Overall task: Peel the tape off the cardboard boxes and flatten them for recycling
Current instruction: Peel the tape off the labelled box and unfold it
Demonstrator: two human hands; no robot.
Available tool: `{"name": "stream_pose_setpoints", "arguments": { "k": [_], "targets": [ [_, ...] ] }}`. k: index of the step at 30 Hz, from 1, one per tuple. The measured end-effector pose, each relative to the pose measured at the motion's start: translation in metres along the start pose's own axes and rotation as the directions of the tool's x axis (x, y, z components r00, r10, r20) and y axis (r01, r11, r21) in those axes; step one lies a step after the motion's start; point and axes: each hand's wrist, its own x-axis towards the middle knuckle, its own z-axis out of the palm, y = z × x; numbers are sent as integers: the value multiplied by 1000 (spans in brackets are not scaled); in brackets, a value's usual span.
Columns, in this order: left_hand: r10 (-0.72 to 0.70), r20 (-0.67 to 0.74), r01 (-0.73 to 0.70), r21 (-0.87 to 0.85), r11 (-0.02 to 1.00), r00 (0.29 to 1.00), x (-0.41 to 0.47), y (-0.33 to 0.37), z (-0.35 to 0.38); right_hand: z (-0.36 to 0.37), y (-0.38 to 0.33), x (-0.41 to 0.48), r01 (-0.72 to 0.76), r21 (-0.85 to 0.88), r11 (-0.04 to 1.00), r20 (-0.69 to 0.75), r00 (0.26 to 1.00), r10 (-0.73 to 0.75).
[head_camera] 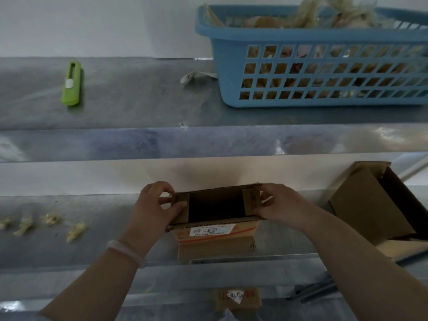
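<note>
A person is holding a small box (215, 239) with both hands. The box is standing open on the low shelf (92, 228), right in front of them, with a white label facing us. The left hand (152, 212) is gripping the left flap, fingers curling round it. The right hand (280, 205) is gripping the right flap the same way. A pale bracelet (126, 252) is sitting on the left wrist. A second box (361, 205) is lying open at the right of the same shelf, well apart. Little tape bits (49, 219) are lying in a row at the left. On the top shelf (139, 100), a green cutter (71, 83) is lying at the left. A blue basket (208, 31) is sitting at the right, holding crumpled tape.
</note>
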Motion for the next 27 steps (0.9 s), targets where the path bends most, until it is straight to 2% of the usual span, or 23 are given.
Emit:
{"name": "stream_pose_setpoints", "arguments": {
  "k": [3, 6, 10, 12, 16, 20, 22, 24, 27],
  "targets": [
    [49, -69, -50, -3, 999, 996, -1, 0, -1, 0, 1, 2, 14, -40, 999, 14, 1000, -13],
    [125, -57, -114, 171, 979, 990, -1, -2, 0, 1, 0, 2, -25, -43, 999, 6, 1000, 26],
    [-57, 193, 13, 221, 975, 980, -2, -6, 4, 0, -6, 2, -39, -5, 999, 37, 999, 40],
    [-138, 256, 74, 246, 967, 957, 2, -3, 5, 4, -12, 3, -65, -29, 997, 22, 998, 66],
    [-252, 296, 181, 247, 952, 921, 14, 3, 8, 16, -27, 9, -216, -30, 976, -6, 976, 215],
    [-208, 235, 119, 343, 932, 949, 16, 8, 12, 16, -38, 14, -267, -128, 955, -54, 963, 263],
    [-165, 241, 86, 310, 947, 956, 10, 7, 10, 17, -39, 12, -266, -147, 953, -81, 963, 257],
    [-128, 231, 78, 214, 974, 965, 0, 6, 6, 18, -36, 6, -246, -94, 965, -87, 967, 238],
    [-20, 182, 45, -134, 990, 983, -17, 5, -7, 11, -31, -7, -189, 146, 971, -115, 972, 206]
  ]
}}
